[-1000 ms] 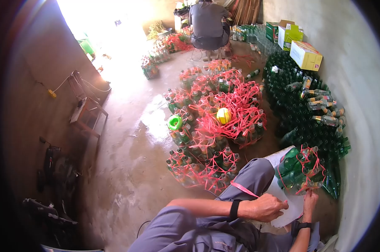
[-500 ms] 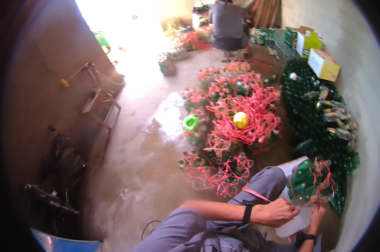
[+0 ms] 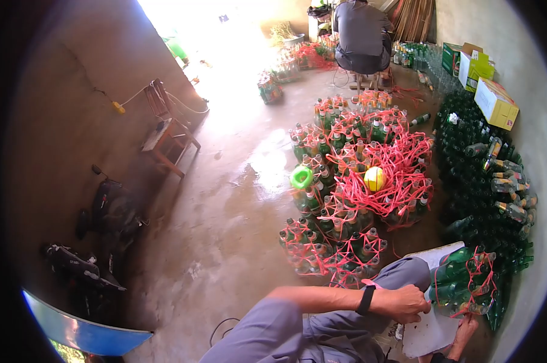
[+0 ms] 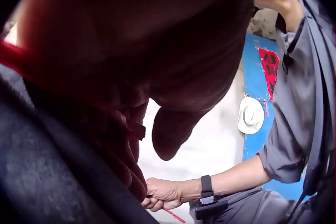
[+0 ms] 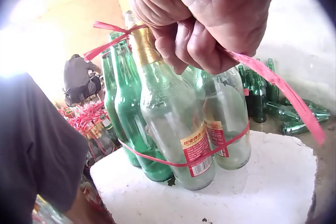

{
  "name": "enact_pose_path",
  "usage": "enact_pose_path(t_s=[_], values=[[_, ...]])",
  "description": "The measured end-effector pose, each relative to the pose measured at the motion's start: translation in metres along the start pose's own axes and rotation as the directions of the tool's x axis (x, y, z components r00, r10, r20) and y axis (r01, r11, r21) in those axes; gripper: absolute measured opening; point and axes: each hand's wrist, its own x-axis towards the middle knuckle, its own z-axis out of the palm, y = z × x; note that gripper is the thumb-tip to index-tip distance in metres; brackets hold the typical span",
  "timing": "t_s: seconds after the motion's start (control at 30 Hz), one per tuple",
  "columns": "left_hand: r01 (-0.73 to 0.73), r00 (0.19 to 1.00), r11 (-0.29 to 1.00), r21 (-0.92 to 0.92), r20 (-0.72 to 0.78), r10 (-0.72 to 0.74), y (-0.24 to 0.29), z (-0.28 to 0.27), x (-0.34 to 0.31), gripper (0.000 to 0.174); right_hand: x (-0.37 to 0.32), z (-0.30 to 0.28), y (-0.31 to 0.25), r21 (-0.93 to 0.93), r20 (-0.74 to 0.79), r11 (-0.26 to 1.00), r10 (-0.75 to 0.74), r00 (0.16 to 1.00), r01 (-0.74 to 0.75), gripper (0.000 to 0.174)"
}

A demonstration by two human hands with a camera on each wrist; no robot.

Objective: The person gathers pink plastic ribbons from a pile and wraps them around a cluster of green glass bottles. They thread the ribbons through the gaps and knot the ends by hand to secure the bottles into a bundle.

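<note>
A bundle of green and clear glass bottles (image 3: pixel 464 281), bound with pink plastic strap, stands on a white board (image 5: pixel 262 182). My left hand (image 3: pixel 406 304) is left of the bundle, fingers curled; in the left wrist view a short end of red strap (image 4: pixel 137 130) pokes out between them. Beside the near bottles, my right hand (image 3: pixel 465 331) grips pink strap (image 5: pixel 283 92), whose tail hangs out past the little-finger side. Another loop of strap (image 5: pixel 194 162) circles the bottles low down, over their labels. A knotted strap end (image 5: pixel 100 50) sticks out at the necks.
Many strapped bottle bundles (image 3: pixel 340 242) stand on the floor ahead, with loose pink strap and a yellow ball-like object (image 3: pixel 375 179) on top. Loose green bottles (image 3: pixel 467 163) pile along the right wall near cartons (image 3: pixel 496 104). Another person (image 3: pixel 363 36) sits at the back.
The head view has swung left, so the scene sits further right. My left hand has risen slightly relative to the bundle; my right hand stays by the near bottles.
</note>
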Motion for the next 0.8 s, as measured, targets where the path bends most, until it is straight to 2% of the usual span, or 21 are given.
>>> enact_pose_path(t_s=[0.1, 0.13, 0.2, 0.23, 0.33, 0.37, 0.43, 0.5, 0.57, 0.6, 0.67, 0.7, 0.77, 0.8], values=[[0.012, 1.000, 0.995, -0.096, 0.021, -0.010, 0.001, -0.010, 0.007, 0.026, 0.002, -0.002, 0.006, 0.003, 0.046, 1.000, 0.023, 0.999, -0.024, 0.038], [0.014, 1.000, 0.996, -0.093, 0.020, -0.013, -0.002, -0.012, 0.010, 0.026, 0.001, 0.000, 0.000, 0.024, 0.025, 1.000, 0.001, 1.000, -0.002, 0.038], [-0.058, 0.998, 0.967, -0.248, -0.042, 0.049, -0.008, -0.015, 0.017, 0.028, 0.000, 0.002, -0.003, 0.049, 0.002, 0.999, -0.022, 1.000, 0.022, 0.039], [-0.054, 0.998, 0.968, -0.244, -0.042, 0.045, -0.012, -0.015, 0.020, 0.028, 0.001, 0.003, 0.000, 0.036, -0.013, 0.999, -0.035, 0.999, 0.035, 0.039], [0.015, 1.000, 0.739, -0.673, 0.006, -0.014, -0.014, -0.025, 0.017, 0.022, 0.002, 0.001, 0.003, 0.001, -0.021, 0.999, -0.041, 0.999, 0.041, 0.040], [0.014, 1.000, 0.742, -0.670, 0.004, -0.015, -0.014, -0.026, 0.016, 0.022, 0.003, 0.001, 0.005, -0.022, -0.020, 0.999, -0.030, 0.999, 0.030, 0.039], [0.053, 0.992, 0.586, -0.809, -0.022, -0.121, -0.014, -0.028, 0.012, 0.022, 0.008, -0.005, 0.015, -0.067, 0.019, 0.998, -0.018, 1.000, 0.019, 0.039], [0.036, 0.988, 0.601, -0.798, -0.060, -0.140, -0.015, -0.031, 0.010, 0.020, 0.010, -0.004, 0.018, -0.110, 0.049, 0.994, -0.006, 0.999, 0.011, 0.038], [-0.132, 0.942, 0.889, -0.438, -0.334, -0.025, -0.023, -0.026, 0.014, 0.016, 0.008, -0.003, 0.013, 0.038, 0.017, 0.996, 0.081, 0.997, -0.081, 0.037], [-0.136, 0.942, 0.890, -0.435, -0.335, -0.020, -0.021, -0.030, 0.014, 0.016, 0.005, -0.001, 0.004, 0.038, 0.013, 0.996, 0.077, 0.997, -0.078, 0.037], [-0.044, 0.921, 0.988, -0.151, -0.389, -0.019, -0.011, -0.042, 0.012, 0.015, 0.001, 0.003, -0.013, 0.069, -0.017, 0.994, 0.090, 0.996, -0.088, 0.036], [-0.046, 0.921, 0.988, -0.148, -0.390, -0.016, -0.013, -0.041, 0.013, 0.015, 0.002, 0.003, -0.009, 0.070, -0.020, 0.994, 0.087, 0.996, -0.085, 0.036], [-0.133, 0.894, 0.991, 0.030, -0.427, 0.133, -0.022, -0.038, 0.018, 0.019, 0.006, 0.004, 0.005, 0.098, -0.016, 0.993, 0.072, 0.997, -0.071, 0.035], [-0.138, 0.893, 0.990, 0.032, -0.429, 0.138, -0.028, -0.035, 0.019, 0.019, 0.008, 0.004, 0.009, 0.097, -0.020, 0.993, 0.070, 0.997, -0.067, 0.035]])
